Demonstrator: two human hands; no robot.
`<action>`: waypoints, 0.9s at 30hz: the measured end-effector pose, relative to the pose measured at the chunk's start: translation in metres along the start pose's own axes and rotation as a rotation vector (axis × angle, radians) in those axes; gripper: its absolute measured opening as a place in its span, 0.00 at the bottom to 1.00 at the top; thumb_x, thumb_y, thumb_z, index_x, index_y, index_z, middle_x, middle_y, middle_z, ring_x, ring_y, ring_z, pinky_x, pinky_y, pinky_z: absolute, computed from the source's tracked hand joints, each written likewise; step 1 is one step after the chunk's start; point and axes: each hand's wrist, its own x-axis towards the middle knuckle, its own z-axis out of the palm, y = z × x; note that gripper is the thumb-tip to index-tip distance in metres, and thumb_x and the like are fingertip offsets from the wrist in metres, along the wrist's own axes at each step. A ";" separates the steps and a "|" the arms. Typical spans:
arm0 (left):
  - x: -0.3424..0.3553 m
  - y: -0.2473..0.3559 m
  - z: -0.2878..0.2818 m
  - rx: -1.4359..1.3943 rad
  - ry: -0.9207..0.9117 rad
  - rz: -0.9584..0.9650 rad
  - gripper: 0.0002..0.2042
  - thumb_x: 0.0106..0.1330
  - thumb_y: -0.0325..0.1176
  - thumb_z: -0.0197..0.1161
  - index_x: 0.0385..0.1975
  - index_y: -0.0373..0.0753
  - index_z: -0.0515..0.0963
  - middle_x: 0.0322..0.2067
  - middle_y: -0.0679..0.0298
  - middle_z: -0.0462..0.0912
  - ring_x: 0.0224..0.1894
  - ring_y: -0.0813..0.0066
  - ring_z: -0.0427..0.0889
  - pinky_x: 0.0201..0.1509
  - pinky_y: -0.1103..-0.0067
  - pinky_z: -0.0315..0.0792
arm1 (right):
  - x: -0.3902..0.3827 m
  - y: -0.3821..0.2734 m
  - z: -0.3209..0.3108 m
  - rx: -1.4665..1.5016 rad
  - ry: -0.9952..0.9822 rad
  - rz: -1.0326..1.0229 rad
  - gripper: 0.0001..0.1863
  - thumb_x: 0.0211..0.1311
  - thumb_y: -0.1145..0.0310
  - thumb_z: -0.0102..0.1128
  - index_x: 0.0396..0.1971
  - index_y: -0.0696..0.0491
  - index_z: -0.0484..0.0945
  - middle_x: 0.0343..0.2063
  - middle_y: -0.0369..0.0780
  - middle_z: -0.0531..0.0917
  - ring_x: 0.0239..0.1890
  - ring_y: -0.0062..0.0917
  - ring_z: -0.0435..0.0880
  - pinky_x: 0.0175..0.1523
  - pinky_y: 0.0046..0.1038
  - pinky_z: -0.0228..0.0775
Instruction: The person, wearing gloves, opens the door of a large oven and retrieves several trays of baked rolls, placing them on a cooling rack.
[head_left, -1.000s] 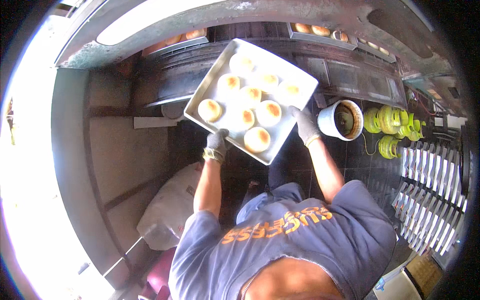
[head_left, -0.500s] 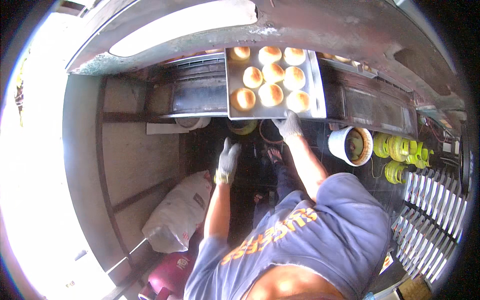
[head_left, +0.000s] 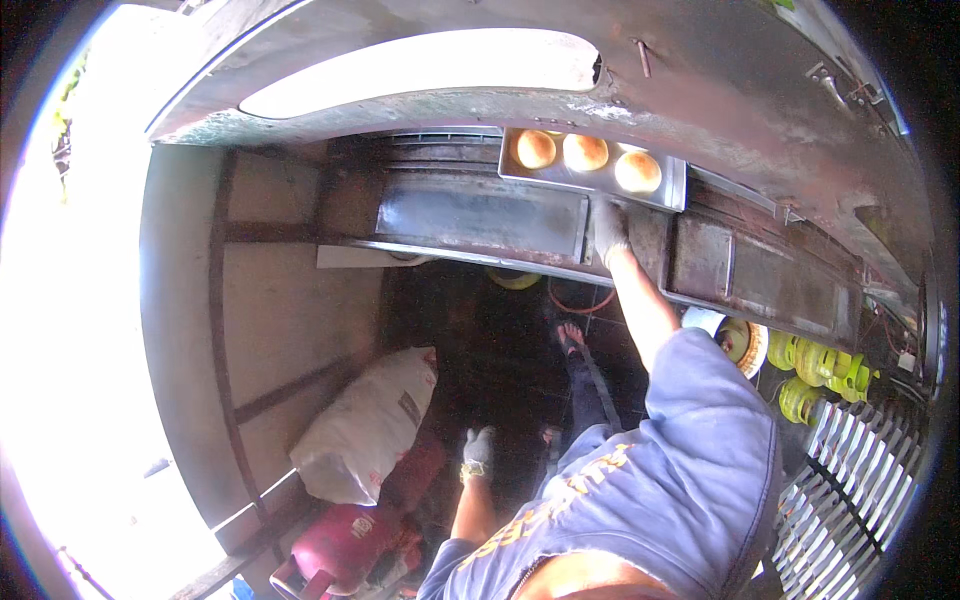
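My right hand, in a grey knit glove, reaches forward to the front edge of a metal baking tray. It looks to be touching that edge, but its fingers are blurred. Round, browned buns sit on the tray, the front row fully in view. The tray's far part is hidden under the overhanging metal hood of the oven. My left hand, gloved alike, hangs low near my body, away from the tray. It holds nothing, its fingers loosely apart.
A white sack and a red gas cylinder stand at the left. On the right are a white bucket, green gas cylinders and stacked metal racks. A panelled ledge runs below the oven opening.
The tray has gone farther in under the hood, hiding most of its buns. My right hand has moved forward with it. My left hand has dropped back toward my body.
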 end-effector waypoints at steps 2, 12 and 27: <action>-0.001 -0.005 0.012 0.010 -0.055 -0.030 0.43 0.65 0.44 0.63 0.73 0.28 0.49 0.69 0.49 0.63 0.71 0.62 0.62 0.73 0.73 0.54 | -0.039 -0.038 0.003 -0.614 -0.227 0.029 0.29 0.61 0.60 0.58 0.60 0.57 0.70 0.46 0.48 0.85 0.53 0.38 0.82 0.58 0.35 0.71; -0.005 0.038 -0.008 -0.098 -0.130 0.318 0.41 0.64 0.40 0.63 0.70 0.21 0.53 0.66 0.47 0.68 0.67 0.63 0.68 0.69 0.77 0.60 | -0.112 -0.014 -0.019 -0.835 -0.311 -0.159 0.16 0.53 0.66 0.53 0.34 0.62 0.83 0.35 0.59 0.84 0.41 0.52 0.84 0.49 0.45 0.75; -0.016 -0.305 -0.076 0.142 -0.229 0.320 0.39 0.62 0.47 0.60 0.68 0.25 0.62 0.66 0.43 0.69 0.69 0.53 0.68 0.69 0.71 0.61 | -0.653 0.161 -0.311 -1.407 -0.755 0.396 0.23 0.52 0.58 0.57 0.44 0.57 0.85 0.47 0.55 0.83 0.53 0.45 0.83 0.57 0.41 0.74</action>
